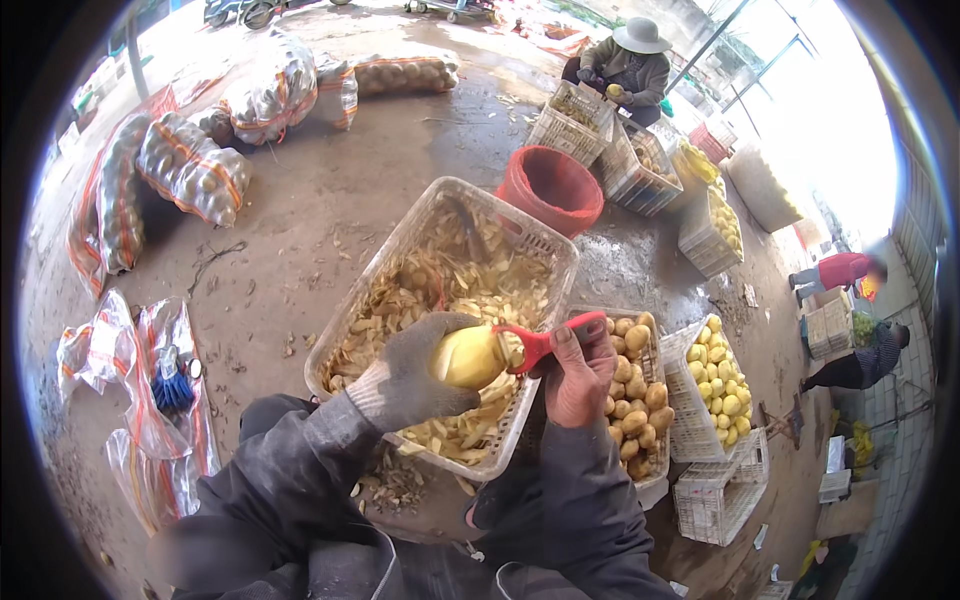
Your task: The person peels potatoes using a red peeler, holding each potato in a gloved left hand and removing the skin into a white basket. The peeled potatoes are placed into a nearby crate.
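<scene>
My left hand (409,367), in a grey knitted glove, grips a mostly peeled yellow potato (466,358). The bare fingers of my right hand (576,379) are closed around the handle of a red peeler (536,346). Its head lies against the right end of the potato. Both hands are above a pale plastic crate (352,289) that holds a heap of potato peelings (420,285). Right of my right hand is a crate of unpeeled brown potatoes (634,386). Beyond it, a tilted white crate (679,390) holds peeled potatoes (720,375).
A red tub (551,191) touches the peelings crate's far side. Filled mesh-and-plastic sacks (195,169) lie at the far left. Blue gloves (172,382) rest on plastic sacking (139,442). A person in a hat (626,67) sits behind more crates (574,124). Another white crate (724,495) stands at right.
</scene>
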The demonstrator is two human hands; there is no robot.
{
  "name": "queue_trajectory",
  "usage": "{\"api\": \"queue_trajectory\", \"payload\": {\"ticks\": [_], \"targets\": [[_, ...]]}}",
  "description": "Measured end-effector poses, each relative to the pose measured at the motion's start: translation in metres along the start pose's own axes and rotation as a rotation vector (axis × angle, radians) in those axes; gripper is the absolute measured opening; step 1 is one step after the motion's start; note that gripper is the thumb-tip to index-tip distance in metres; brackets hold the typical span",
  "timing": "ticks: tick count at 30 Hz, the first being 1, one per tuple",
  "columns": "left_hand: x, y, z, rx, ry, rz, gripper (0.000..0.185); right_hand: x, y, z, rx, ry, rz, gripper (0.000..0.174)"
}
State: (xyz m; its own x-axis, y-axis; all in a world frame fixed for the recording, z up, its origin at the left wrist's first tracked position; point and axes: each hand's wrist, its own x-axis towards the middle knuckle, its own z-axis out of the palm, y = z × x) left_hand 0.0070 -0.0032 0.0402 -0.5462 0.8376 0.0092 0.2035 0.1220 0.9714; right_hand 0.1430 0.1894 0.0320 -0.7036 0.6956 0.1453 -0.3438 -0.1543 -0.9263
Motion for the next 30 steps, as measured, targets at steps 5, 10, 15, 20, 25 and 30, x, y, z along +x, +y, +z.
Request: {"api": "queue_trajectory", "payload": {"ticks": [5,10,15,20,25,30], "targets": [[0.002,0.005,-0.007,-0.028,-0.022,0.134,0.082,0.022,0.000,-0.030,-0.188,0.174,-0.185,0.006],[0.005,0.000,-0.007,-0.546,-0.039,-0.106,0.088,0.011,-0.011,-0.015,0.145,0.151,-0.103,0.006],[0.007,-0.010,-0.004,-0.621,-0.083,-0.062,0.089,-0.001,0.008,-0.002,0.276,0.101,-0.052,0.007],[0.001,-0.009,-0.005,-0.944,-0.192,-0.061,0.093,0.023,0.011,-0.044,0.207,0.112,-0.049,0.012],[0.004,-0.009,-0.002,-1.035,-0.147,-0.127,0.089,0.006,-0.007,-0.017,0.269,0.082,-0.108,0.014],[0.000,-0.021,0.000,-1.050,-0.156,-0.129,0.086,0.007,0.016,-0.017,0.370,-0.018,0.015,0.013]]}}
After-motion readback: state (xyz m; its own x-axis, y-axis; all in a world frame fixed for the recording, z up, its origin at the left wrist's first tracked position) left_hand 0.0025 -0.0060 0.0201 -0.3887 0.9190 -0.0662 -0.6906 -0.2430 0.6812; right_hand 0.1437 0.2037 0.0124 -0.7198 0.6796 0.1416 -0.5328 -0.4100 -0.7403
